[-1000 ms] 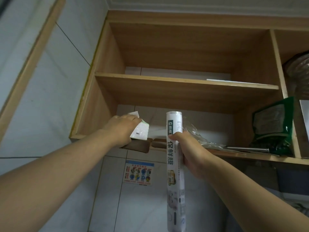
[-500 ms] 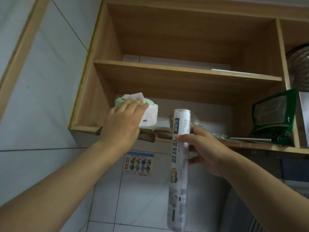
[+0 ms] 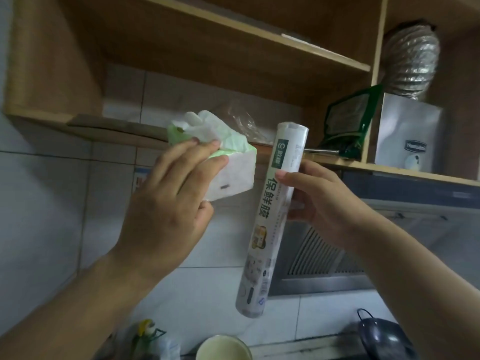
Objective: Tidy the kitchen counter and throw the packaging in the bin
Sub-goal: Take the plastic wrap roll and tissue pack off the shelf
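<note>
2 items in hands: left hand (image 3: 166, 203) grips tissue pack (image 3: 228, 165) near shelf (image 3: 337, 162), right hand (image 3: 324, 201) holds cling-film roll (image 3: 272, 216) mid-tube, upright; risk: roll slips, drops onto counter items below.

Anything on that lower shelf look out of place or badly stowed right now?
Yes. The green pouch slumps askew against the shelf divider, and a crumpled clear plastic bag lies loose behind the tissue pack in the left hand. Nothing looks spilled or broken.
</note>
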`<action>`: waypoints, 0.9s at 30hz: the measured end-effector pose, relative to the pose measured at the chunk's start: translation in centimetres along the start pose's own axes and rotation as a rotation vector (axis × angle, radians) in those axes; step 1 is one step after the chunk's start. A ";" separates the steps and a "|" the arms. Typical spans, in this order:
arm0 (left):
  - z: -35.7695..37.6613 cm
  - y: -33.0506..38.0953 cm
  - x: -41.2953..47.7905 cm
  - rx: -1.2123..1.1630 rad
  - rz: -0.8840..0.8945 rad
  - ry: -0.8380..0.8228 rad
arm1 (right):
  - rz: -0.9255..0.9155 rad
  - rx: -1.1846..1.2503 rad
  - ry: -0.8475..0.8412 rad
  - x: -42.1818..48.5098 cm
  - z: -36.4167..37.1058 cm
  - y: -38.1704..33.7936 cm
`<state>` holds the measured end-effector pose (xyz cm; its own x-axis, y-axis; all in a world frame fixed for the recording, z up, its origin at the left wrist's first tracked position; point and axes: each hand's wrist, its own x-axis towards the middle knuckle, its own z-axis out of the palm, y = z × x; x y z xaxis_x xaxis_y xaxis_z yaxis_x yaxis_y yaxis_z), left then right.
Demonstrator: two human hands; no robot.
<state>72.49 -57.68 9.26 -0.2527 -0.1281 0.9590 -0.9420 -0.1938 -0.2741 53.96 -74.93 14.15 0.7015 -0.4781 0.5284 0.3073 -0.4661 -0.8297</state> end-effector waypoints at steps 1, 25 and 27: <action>-0.1 1.3 -0.3 -0.016 0.014 0.003 | 0.008 0.005 0.016 -1.4 -0.8 -0.1; -7.5 45.9 -10.0 -0.812 0.164 -0.534 | 0.337 -0.003 0.520 -52.9 -17.4 0.1; -7.7 49.8 -11.4 -0.881 0.192 -0.617 | 0.391 -0.014 0.587 -57.4 -18.1 0.8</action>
<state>26.73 -58.38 -14.75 -0.4894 -0.5953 0.6373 -0.7885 0.6141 -0.0320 2.32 -61.33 -13.60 0.2949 -0.9333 0.2050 0.0921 -0.1857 -0.9783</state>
